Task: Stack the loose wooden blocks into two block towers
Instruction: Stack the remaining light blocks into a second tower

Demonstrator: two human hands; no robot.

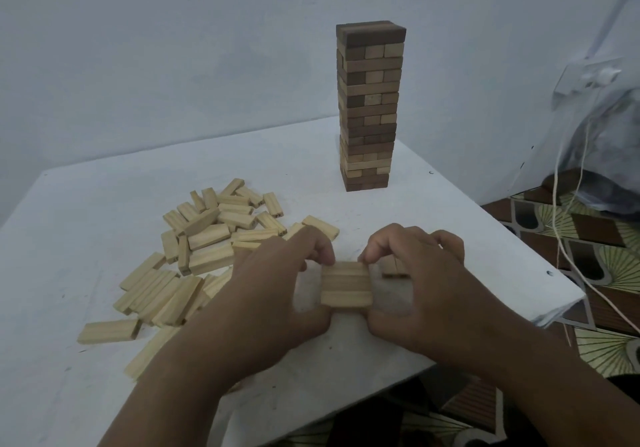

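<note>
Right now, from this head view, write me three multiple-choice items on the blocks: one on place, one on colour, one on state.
1. Where does the finished tower stand?
A. At the far side of the table, near the wall
B. On the floor
C. On top of the loose pile

2. What colour are the blocks in the loose pile?
A. All dark brown
B. All pale wood
C. Red and blue

3. What are the hands doing?
A. Resting flat on the table
B. Gripping the tower
C. Squaring a small row of blocks between them

Key: 1 A, the tower rises at the table's far edge before the wall. 2 B, every loose block is pale, while the tower mixes dark and pale. 3 C, the left hand and right hand pinch the row from either side.
</note>
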